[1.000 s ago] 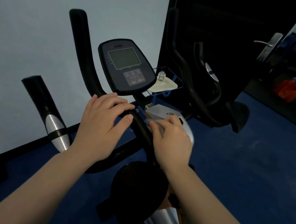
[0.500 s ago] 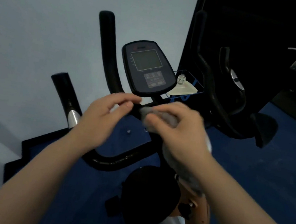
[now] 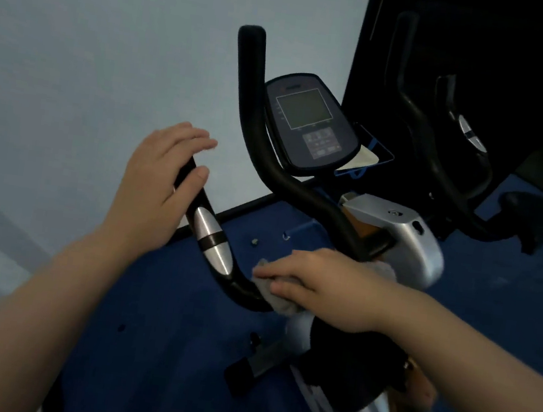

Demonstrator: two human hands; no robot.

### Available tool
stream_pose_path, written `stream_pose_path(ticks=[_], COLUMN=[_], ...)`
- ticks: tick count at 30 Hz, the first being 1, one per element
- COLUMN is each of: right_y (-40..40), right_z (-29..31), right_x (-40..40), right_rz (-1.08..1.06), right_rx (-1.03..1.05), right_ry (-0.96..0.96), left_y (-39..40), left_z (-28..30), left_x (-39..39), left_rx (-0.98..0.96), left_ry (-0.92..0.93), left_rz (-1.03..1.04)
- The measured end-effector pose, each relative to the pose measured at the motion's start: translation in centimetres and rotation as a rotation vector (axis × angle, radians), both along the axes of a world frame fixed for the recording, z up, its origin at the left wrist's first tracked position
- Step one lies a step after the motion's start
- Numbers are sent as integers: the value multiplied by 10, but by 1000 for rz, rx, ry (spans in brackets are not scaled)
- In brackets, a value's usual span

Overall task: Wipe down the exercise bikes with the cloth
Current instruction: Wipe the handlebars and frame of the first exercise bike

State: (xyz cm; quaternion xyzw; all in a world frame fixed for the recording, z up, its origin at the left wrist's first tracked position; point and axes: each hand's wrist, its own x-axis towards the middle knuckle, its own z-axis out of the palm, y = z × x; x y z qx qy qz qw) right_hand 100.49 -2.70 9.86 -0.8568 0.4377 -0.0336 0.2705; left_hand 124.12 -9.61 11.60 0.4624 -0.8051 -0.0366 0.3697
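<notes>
1. The step in hand looked to be the wiping of the handlebar [image 3: 245,292] on the near exercise bike [image 3: 406,244], at the low bend where the left-side grip curves down toward the stem.
2. The right hand [image 3: 319,281] lay over the grey cloth [image 3: 280,302], fingers curled round it and pressing it onto that bend; a further bunch of the cloth showed behind the wrist.
3. The left hand [image 3: 160,177] rested on the upper end of the left grip, fingers fairly straight and thumb set against the bar's side, steadying it more than clasping it.
4. The silver sensor plate [image 3: 211,244] sat on the bar between the two hands, apart from the cloth.
5. By this judgement the task was at an early stage: the console [image 3: 308,124] and the upright black horn [image 3: 249,75] stood untouched by the cloth at this moment, and a second bike [image 3: 472,135] waited beyond, to the right.
6. The next move probably called for drawing the cloth up the bar over the sensor plate toward the left hand, which would need to lift clear.
</notes>
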Motion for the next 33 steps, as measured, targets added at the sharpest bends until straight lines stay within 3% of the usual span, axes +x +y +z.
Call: stream_pose_path(ticks=[4,10,13,15,17,21,27,33], right_y=[1,18,25,35,45,27,25,-6], right_z=[12,13,-1,-12,-21,-19,-18,2], right_x=[14,32,81,100,114,153,136,160], right_rz=[-39,-187,-462,-774,-955,-1161,-973,-980], right_rx=[125,-31,-195,-285,-368,-532,-455,-590], right_ry=[82,332,237,49,-69,-7,-26,8], left_y=[-5,-6,-8,-11,-15,-16,-17,-10], left_z=[0,0,-4,-7,-9,-12,-12,-5], left_x=[10,15,13,16,19,20,24,22], left_rx=[55,103,84,64,59,32,59,187], left_ry=[78,140,157,150,150,139,157,269], left_rz=[-91,-177,-204,-236,-273,-313,-340,-337])
